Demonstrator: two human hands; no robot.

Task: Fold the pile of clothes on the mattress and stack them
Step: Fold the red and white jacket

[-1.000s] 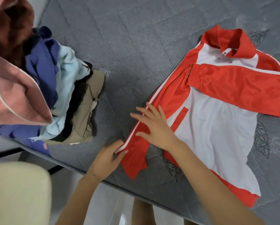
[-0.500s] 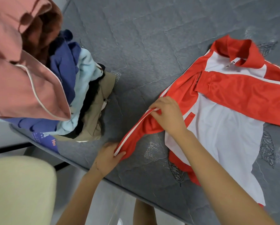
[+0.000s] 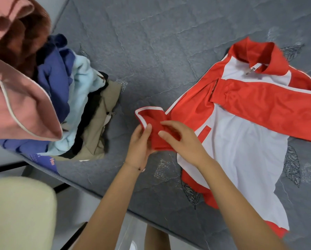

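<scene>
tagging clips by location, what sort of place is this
Probably a bedroom at home: a grey quilted mattress, a pile of mixed clothes near its edge, and a red and white jacket spread on it.

The red and white jacket point(image 3: 241, 141) lay front up on the grey quilted mattress point(image 3: 151, 42), its red collar point(image 3: 255, 53) at the far end and one sleeve point(image 3: 268, 109) folded flat across the chest. The other sleeve point(image 3: 156, 123), red with a white edge stripe, was lifted off the mattress and bunched at its end, pinched between the left hand point(image 3: 139, 145) and the right hand point(image 3: 183, 139). Well apart to the left sat the pile of clothes point(image 3: 60, 98), a leaning heap of pink, brown, blue, pale blue, black and tan pieces.
</scene>
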